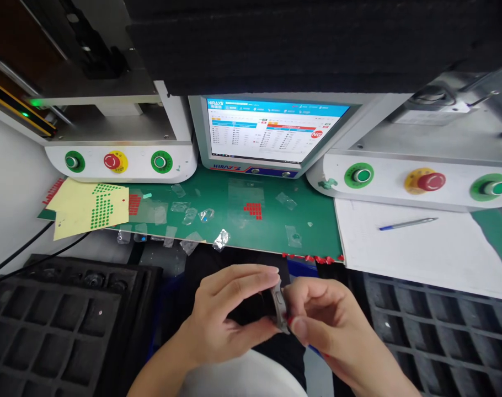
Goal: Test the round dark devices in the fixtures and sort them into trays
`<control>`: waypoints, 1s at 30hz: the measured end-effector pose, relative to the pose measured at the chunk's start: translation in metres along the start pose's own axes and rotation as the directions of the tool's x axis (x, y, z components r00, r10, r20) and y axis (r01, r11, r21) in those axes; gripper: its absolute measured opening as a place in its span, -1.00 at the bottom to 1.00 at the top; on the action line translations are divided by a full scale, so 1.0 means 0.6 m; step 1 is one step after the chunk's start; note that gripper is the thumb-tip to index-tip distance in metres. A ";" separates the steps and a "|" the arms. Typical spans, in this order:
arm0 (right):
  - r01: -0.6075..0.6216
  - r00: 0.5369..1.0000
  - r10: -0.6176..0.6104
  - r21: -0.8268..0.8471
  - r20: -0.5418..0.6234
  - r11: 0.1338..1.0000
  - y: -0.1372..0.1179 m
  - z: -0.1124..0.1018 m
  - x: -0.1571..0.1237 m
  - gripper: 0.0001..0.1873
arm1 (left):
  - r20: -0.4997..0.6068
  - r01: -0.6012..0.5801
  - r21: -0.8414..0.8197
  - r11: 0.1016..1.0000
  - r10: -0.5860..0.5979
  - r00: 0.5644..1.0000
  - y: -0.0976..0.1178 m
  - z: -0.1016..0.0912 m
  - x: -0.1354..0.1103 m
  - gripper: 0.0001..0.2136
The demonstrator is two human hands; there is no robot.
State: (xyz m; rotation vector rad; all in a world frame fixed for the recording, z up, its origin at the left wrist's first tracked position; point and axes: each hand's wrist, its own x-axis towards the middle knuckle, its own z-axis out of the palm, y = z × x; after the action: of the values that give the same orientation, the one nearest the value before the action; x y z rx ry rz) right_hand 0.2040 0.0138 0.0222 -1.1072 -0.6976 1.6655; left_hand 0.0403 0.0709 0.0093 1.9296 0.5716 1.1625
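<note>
Low in the middle of the view, my left hand (234, 309) grips a small grey watch-case-like part (279, 306) by its edges, between the thumb below and the fingers above. The part is held upright, its narrow side with a slot-like opening facing right. My right hand (329, 322) is closed against that side, with thumb and forefinger pinched near the part's lower end. A small red sticker (290, 320) shows at those fingertips, mostly covered by them. The other fingers of the right hand are curled in.
Behind lies a green mat (209, 190) with red stickers (253, 210) and scraps of clear film (188, 215). A yellow sticker sheet (75, 212), a monitor (271, 132) showing NG, button panels, a pen (408, 224) on paper (420, 248) and black compartment trays (48, 331) surround it.
</note>
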 end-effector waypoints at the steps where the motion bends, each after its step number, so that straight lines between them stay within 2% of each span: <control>1: -0.005 1.000 0.005 0.001 0.002 1.000 0.002 -0.001 -0.001 -0.59 | 0.000 -0.003 0.001 1.000 0.003 1.000 0.000 0.000 0.000 -0.59; 11: -0.012 1.000 0.012 -0.052 -0.001 0.999 0.009 -0.012 -0.011 -0.60 | 0.008 -0.011 -0.007 1.000 0.011 1.000 0.000 0.002 0.002 -0.60; 17: -0.055 0.998 0.056 -0.013 0.031 0.998 0.009 -0.012 -0.009 -0.59 | 0.013 -0.043 0.006 0.999 0.043 0.999 -0.002 0.001 0.002 -0.62; 20: -0.081 0.994 0.073 0.092 0.082 0.993 0.007 -0.007 -0.002 -0.55 | 0.018 -0.080 -0.002 0.997 0.080 0.997 -0.004 0.001 0.003 -0.62; 24: -0.107 0.991 0.074 0.325 0.111 0.940 0.014 0.004 0.011 -0.37 | 0.037 -0.102 -0.025 0.995 0.102 0.994 -0.007 -0.005 0.002 -0.60; 30: -0.250 0.967 0.210 0.415 0.141 0.875 0.047 0.008 0.015 -0.28 | 0.149 -0.121 0.047 0.991 0.113 0.982 -0.008 -0.020 -0.003 -0.70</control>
State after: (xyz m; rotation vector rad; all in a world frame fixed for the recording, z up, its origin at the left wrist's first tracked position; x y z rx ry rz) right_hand 0.1869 0.0126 -0.0027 -0.8193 -0.2318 1.9656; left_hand 0.0293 0.0773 0.0076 2.1001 0.4207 1.0765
